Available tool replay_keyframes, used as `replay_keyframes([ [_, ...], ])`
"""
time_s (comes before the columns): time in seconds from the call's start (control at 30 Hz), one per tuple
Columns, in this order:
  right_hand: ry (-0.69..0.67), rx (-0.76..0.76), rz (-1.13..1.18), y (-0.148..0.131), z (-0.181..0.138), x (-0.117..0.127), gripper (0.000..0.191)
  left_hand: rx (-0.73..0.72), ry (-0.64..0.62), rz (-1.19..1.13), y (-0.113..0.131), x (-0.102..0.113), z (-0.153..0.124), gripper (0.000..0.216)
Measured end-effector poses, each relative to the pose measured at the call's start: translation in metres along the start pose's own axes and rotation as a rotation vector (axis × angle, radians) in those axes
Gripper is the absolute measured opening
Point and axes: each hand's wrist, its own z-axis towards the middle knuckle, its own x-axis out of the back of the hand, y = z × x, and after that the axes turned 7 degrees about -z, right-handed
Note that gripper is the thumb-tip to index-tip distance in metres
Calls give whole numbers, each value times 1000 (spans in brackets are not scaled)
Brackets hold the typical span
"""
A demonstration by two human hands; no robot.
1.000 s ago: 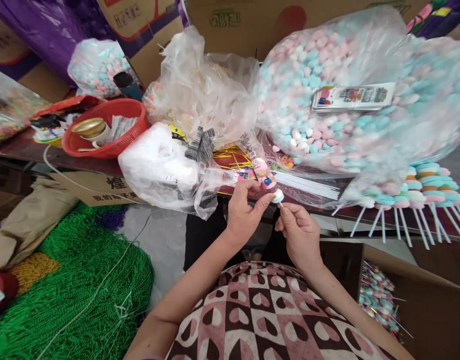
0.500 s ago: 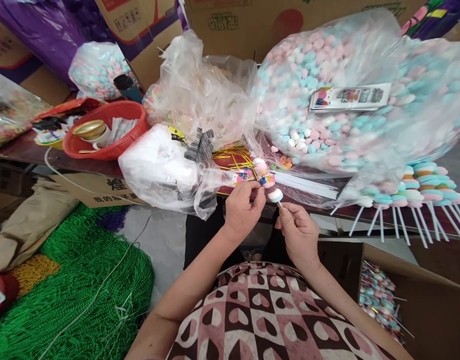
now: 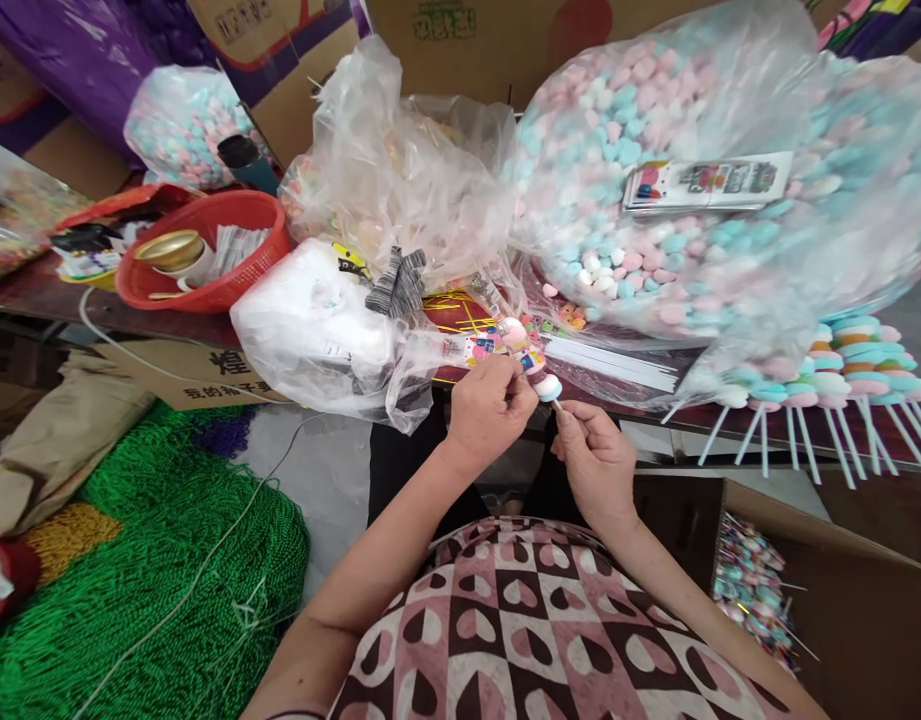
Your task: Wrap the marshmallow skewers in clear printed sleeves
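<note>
My right hand (image 3: pixel 596 462) is closed round the white stick of a candy skewer (image 3: pixel 533 360) that carries a white, a blue-patterned and a pink sweet. My left hand (image 3: pixel 488 408) pinches the sweets on that skewer from the left side. Both hands hover at the near edge of the dark table (image 3: pixel 70 300), just in front of a clear wrapper bag (image 3: pixel 460 350) with printed stickers. Behind them lies a huge clear bag of pink, blue and white marshmallows (image 3: pixel 655 200).
Finished skewers (image 3: pixel 835 380) lie in a row at the table's right edge. A cardboard box (image 3: pixel 842 600) at lower right holds wrapped skewers (image 3: pixel 752 585). A red basket (image 3: pixel 205 250) with a gold tin, a white plastic bag (image 3: pixel 317 320) and green netting (image 3: pixel 130 580) are to the left.
My left hand's fingers slid from the lowest white sweet up to the middle of the skewer and closed tighter. The skewer shifted slightly left and up. The view tilted a little.
</note>
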Motion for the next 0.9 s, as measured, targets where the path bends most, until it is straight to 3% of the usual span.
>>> replay_keyframes([
  [0.17, -21, -2, -78, 0, 2, -1, 25, -59, -81, 88, 3, -4, -9, 17],
  [0.3, -96, -88, 123, -3, 3, -5, 25, 14, -95, 0, 7, -3, -16, 15],
  [0.43, -80, -82, 236, -4, 2, -4, 25, 255, -13, -392, 11, 5, -12, 7],
  [0.53, -118, -95, 216, -5, -1, -3, 24, 488, 74, -864, 14, 8, 1, 27],
  [0.63, -173, -120, 202, -7, -3, -5, 23, 635, 39, -1177, 17, 5, 13, 37],
  [0.9, -258, -207, 255, -12, -5, -5, 29, 770, 40, -1263, 18, -8, 4, 30],
])
